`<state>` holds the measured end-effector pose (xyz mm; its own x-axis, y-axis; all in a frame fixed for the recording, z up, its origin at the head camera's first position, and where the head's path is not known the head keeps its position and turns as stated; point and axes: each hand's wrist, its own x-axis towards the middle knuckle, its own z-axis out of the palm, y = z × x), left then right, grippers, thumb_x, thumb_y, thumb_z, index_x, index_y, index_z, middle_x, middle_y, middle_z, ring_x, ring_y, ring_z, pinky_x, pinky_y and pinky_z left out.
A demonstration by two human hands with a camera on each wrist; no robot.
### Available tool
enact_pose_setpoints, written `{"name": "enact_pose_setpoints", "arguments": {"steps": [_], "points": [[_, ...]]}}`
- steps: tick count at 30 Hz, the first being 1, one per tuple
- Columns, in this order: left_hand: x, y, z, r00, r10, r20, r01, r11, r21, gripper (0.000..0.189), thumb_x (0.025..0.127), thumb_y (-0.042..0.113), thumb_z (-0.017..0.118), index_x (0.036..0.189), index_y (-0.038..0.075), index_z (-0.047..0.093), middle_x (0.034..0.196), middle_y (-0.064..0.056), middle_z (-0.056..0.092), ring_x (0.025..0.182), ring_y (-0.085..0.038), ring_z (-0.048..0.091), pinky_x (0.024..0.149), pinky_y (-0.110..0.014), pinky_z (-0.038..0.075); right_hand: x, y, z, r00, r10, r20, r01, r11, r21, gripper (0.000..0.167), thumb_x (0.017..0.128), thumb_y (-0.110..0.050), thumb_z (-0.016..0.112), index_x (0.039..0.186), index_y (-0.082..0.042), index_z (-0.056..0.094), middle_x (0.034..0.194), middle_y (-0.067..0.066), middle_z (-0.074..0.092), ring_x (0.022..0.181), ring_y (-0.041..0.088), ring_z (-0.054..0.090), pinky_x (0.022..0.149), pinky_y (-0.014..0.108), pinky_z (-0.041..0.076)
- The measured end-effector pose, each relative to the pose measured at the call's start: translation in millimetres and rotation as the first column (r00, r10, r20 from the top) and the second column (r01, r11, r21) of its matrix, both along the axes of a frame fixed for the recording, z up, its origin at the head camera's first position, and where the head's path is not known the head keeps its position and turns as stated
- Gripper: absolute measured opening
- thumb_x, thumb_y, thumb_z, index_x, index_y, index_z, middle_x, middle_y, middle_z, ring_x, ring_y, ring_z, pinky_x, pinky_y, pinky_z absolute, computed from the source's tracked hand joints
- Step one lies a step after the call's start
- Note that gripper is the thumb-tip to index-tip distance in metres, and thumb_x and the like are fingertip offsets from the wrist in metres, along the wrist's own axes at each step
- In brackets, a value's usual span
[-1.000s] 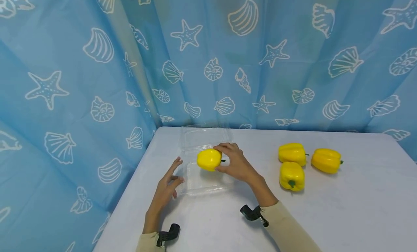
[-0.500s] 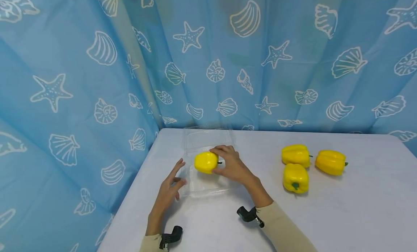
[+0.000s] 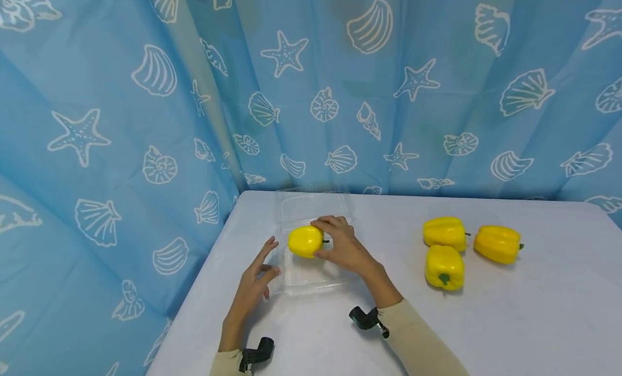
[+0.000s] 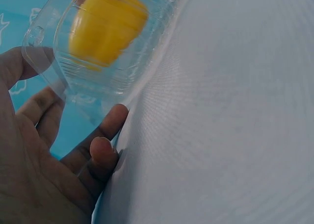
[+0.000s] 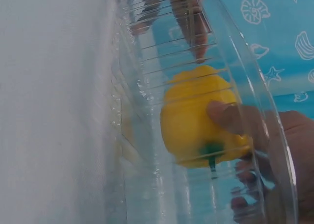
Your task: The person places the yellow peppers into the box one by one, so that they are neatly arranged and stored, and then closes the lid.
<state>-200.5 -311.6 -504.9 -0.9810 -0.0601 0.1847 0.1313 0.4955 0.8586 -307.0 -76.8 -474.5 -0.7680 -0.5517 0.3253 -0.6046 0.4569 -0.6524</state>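
Note:
A yellow bell pepper (image 3: 305,241) with a green stem is held between the thumb and fingers of my right hand (image 3: 340,245). It lies sideways inside the base of a clear plastic clamshell container (image 3: 311,281), its stem toward the right palm. In the right wrist view the bell pepper (image 5: 196,121) shows through the ribbed clear wall. My left hand (image 3: 254,279) is at the container's left side, fingers spread and fairly straight. The left wrist view has a fingertip overlapping the clear rim (image 4: 37,64), while other fingers rest near the white tabletop.
Three more yellow bell peppers sit together on the right of the white table (image 3: 510,322): one at the back (image 3: 444,233), one in front (image 3: 444,268), one further right (image 3: 498,244). The container's raised lid (image 3: 313,205) leans toward the blue shell-patterned curtain (image 3: 301,122) behind.
My right hand has shifted the bell pepper slightly left within the container. The left hand keeps its place by the rim. The whole head view has drifted a little.

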Motion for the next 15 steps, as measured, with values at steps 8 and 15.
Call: {"name": "enact_pose_setpoints", "arguments": {"steps": [8,15], "points": [[9.1,7.4,19.0,1.0,-0.022,-0.019,0.022,0.999,0.03,0.055,0.097,0.015,0.059,0.15,0.011,0.045,0.161,-0.009,0.032,0.098,-0.029,0.061,0.043,-0.034,0.048,-0.6,-4.7,-1.1,1.0,0.014,0.002,-0.014,1.0,0.012,0.065,0.08,-0.013,0.085,0.139,-0.009,0.059,0.141,0.007,0.053,0.125,0.029,0.038,0.098,0.05,0.031],[-1.8,-1.4,-1.5,1.0,-0.007,0.008,0.006,1.0,0.009,0.057,0.099,0.012,0.058,0.153,0.018,0.043,0.162,0.003,0.03,0.1,-0.032,0.06,0.045,-0.042,0.051,-0.9,-8.4,-4.8,1.0,0.003,0.015,-0.004,0.998,0.056,0.066,0.081,-0.015,0.085,0.141,-0.011,0.058,0.143,0.008,0.051,0.126,0.029,0.037,0.096,0.048,0.032]]}}
